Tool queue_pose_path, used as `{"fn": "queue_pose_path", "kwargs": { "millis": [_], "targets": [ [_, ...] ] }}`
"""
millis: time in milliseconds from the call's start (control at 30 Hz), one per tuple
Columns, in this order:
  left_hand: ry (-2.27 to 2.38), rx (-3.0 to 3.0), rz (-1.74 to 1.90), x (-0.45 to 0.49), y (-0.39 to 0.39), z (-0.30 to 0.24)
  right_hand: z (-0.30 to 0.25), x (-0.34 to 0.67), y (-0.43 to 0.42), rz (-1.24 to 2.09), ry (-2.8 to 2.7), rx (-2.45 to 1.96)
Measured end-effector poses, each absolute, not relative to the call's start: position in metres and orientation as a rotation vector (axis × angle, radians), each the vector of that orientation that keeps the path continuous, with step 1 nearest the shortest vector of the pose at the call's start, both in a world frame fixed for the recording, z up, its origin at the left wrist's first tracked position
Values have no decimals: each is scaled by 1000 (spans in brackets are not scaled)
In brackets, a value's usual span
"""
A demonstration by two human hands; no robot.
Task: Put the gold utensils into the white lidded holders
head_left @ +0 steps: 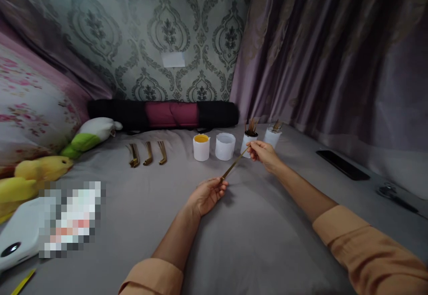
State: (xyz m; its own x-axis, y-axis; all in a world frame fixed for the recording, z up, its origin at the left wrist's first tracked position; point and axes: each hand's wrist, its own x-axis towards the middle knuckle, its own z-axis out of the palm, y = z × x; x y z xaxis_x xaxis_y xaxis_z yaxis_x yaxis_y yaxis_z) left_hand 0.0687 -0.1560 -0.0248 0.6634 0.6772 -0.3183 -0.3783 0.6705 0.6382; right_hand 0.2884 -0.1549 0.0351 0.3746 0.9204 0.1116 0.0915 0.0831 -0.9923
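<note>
A slim bundle of thin gold-brown strands (236, 163) stretches at a slant between my two hands. My left hand (207, 196) grips its lower end, palm turned up and fingers curled. The upper end is pinched by my right hand (263, 153), which is in front of a white cup of brown strands (249, 140) and partly covers it. Further right stands another white cup (272, 137) with strands in it. To the left of my hands are a white cup (225, 147) with pale contents and a white cup of yellow-orange contents (201, 148).
Three bent strand bundles (147, 153) lie in a row at left. Behind runs a black-and-maroon roll (172, 114). Plush toys (43, 172) and a white device (28, 228) lie left. A black phone (342, 165) and a dark corded object (397, 199) lie right on the grey sheet (267, 250).
</note>
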Motion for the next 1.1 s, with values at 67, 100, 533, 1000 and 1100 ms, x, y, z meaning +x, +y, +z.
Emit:
{"fn": "queue_pose_path", "kwargs": {
  "millis": [67,100,533,1000,1100],
  "targets": [
    [583,564,637,68,-156,-24,35,289,-156,818,-1005,-1358],
    [583,562,637,68,-156,-24,34,290,-156,821,-1000,-1363],
    [570,538,620,67,-154,-25,34,294,-157,807,-1002,-1365],
    [602,513,620,63,-153,-20,71,334,-166,582,-907,-1389],
    [607,504,626,63,-152,-20,84,343,-168,524,-887,-1412]
  ]
}}
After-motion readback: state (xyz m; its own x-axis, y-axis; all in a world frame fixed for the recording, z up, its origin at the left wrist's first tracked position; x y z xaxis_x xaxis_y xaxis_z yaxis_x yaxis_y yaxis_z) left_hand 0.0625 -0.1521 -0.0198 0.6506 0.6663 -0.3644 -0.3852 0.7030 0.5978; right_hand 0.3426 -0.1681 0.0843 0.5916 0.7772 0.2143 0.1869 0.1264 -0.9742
